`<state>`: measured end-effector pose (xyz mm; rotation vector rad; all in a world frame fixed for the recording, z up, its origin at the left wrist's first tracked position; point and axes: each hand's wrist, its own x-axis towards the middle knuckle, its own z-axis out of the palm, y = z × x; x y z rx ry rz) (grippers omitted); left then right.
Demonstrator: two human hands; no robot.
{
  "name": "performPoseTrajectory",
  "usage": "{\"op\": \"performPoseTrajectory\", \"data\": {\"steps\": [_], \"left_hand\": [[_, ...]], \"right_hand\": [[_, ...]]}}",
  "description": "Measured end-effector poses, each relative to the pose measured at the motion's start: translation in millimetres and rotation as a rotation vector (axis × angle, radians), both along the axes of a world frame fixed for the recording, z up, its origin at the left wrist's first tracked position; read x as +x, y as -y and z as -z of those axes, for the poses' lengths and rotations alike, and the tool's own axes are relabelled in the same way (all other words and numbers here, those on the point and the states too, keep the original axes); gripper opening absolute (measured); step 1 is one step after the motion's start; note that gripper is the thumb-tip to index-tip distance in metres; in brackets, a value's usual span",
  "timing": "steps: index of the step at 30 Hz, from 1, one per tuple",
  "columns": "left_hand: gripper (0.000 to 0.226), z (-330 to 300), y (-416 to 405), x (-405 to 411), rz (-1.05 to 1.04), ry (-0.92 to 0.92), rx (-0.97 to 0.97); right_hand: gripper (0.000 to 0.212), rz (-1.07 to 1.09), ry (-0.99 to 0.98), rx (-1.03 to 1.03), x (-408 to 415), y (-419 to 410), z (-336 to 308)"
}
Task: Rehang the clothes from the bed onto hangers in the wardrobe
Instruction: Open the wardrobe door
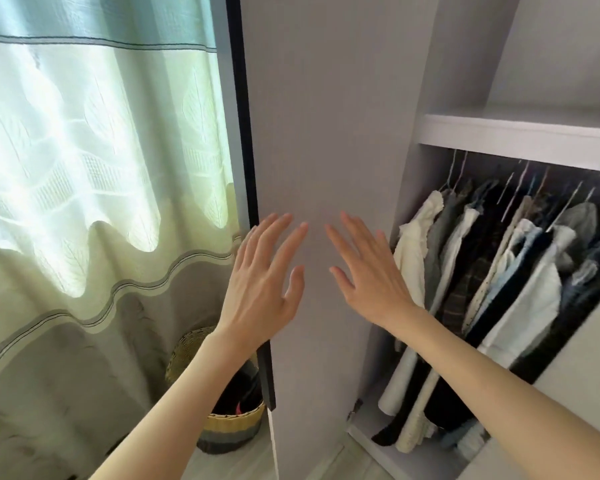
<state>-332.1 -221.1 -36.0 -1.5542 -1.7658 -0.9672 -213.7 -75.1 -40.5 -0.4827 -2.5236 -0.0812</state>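
Observation:
The wardrobe stands open, its pale grey door [326, 133] swung out toward me in the middle of the view. My left hand [264, 278] and my right hand [368, 271] are both raised in front of the door's inner face, fingers straight and spread, holding nothing; whether the fingertips touch the door I cannot tell. To the right, several garments [499, 265] in white, grey, black and blue hang packed together on wire hangers [520, 181] under a white shelf [520, 133]. The bed is out of view.
A green and grey curtain [94, 202] covers the window on the left. A woven basket [222, 410] with dark items stands on the floor behind the door's dark edge. Folded items lie on the wardrobe floor [423, 455] at lower right.

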Motion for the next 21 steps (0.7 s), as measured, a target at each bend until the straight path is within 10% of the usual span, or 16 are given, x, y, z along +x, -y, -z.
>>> {"op": "performPoseTrajectory", "data": {"steps": [11, 21], "left_hand": [[0.054, -6.5, -202.6, 145.6, 0.313, -0.206, -0.207], [0.065, -57.4, -335.4, 279.6, 0.588, -0.016, -0.142]], "right_hand": [[0.058, 0.619, -0.154, 0.215, 218.0, -116.8, -32.4], [0.059, 0.893, -0.081, 0.477, 338.0, -191.3, -60.0]]}}
